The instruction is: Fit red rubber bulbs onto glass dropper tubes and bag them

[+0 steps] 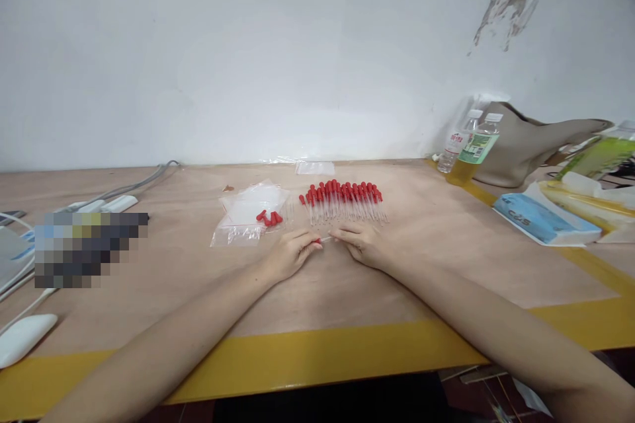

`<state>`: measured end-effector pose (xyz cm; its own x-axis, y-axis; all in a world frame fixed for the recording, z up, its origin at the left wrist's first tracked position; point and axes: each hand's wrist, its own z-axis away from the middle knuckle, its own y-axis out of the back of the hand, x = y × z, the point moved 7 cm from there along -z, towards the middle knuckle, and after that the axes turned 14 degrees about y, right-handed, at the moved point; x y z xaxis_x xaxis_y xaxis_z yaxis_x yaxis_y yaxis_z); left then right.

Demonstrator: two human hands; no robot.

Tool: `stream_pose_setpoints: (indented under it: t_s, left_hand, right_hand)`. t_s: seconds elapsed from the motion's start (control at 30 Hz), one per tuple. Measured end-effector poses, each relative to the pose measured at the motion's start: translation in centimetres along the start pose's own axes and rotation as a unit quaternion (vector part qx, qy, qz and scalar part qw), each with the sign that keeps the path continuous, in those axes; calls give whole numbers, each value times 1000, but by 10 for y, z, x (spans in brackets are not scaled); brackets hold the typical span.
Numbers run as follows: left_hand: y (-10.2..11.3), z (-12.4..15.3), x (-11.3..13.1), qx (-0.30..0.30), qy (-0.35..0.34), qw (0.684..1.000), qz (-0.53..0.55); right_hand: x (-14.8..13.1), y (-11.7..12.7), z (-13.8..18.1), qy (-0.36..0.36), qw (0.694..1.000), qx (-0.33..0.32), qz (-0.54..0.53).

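Observation:
Near the middle of the table, my left hand (292, 253) is closed on a small red rubber bulb (316, 241), mostly hidden by the fingers. A thin clear tube (325, 238) spans the gap between my hands, its left end at the bulb. My right hand (362, 243) pinches the tube's other end. Just beyond lies a row of droppers (344, 195), clear tubes with red bulbs, side by side. Several loose red bulbs (270, 218) rest on clear plastic bags (253, 208) to the left. A few bare clear tubes (288, 210) lie beside the bags.
At the right stand two bottles (473, 149), a grey-brown bag (516, 145) and a blue tissue pack (543, 218). On the left are a power strip (119, 203), cables and a white mouse-shaped object (27, 340). Yellow tape (317, 353) runs along the front edge.

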<state>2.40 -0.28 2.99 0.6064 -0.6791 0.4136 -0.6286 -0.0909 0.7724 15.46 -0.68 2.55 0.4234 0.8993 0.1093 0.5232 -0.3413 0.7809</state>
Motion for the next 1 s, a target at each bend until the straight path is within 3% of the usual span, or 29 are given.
stream_pose_setpoints:
  t_s: [0.33,0.83,1.0]
  left_hand:
    - [-7,-1,0,-53,12,996,-64]
    - [-11,1,2,-57,-41,995,-66]
    - [-10,-4,2,-65,-38,991,-114]
  right_hand:
    - [-11,-4,-4,34,988,-96,120]
    - [-14,-13,-12,-14,992,-103,68]
    - [-15,-8,-20,-23,993,-106,56]
